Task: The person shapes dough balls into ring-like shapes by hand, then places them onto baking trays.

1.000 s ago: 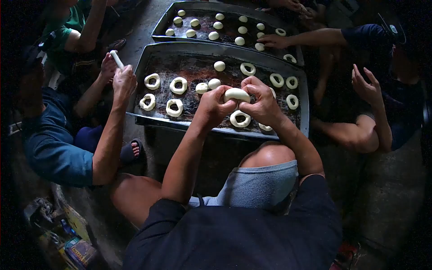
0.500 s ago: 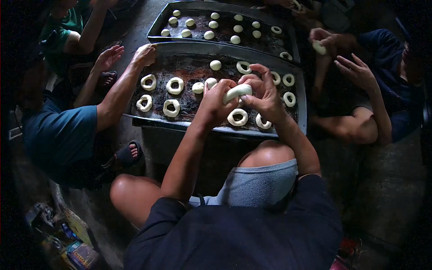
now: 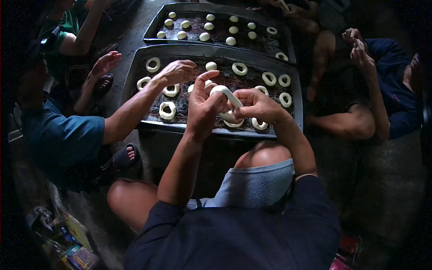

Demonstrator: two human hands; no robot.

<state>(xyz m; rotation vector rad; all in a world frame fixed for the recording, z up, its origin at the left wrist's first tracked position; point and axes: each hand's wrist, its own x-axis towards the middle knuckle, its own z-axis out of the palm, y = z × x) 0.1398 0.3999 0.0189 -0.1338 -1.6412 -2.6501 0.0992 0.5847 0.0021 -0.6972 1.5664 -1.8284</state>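
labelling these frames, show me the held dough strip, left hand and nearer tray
Dough strip point(image 3: 231, 96): head view, upper stretch
Left hand point(image 3: 203, 107): head view, hand's middle
Nearer tray point(image 3: 297, 105): head view, right wall

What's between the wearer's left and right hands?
A bent dough strip, running from the left hand across to the right hand; it shows in the head view.

The left hand point(image 3: 204, 105) and right hand point(image 3: 258, 106) hide parts of the dough point(image 3: 229, 95) they hold, and also part of a ring point(image 3: 235, 125) behind. A co-worker's hand point(image 3: 179, 70) and wrist cover some of another ring point(image 3: 171, 93). The packet's point(image 3: 83, 258) print is illegible. The bottom edge cuts the shirt point(image 3: 234, 238).
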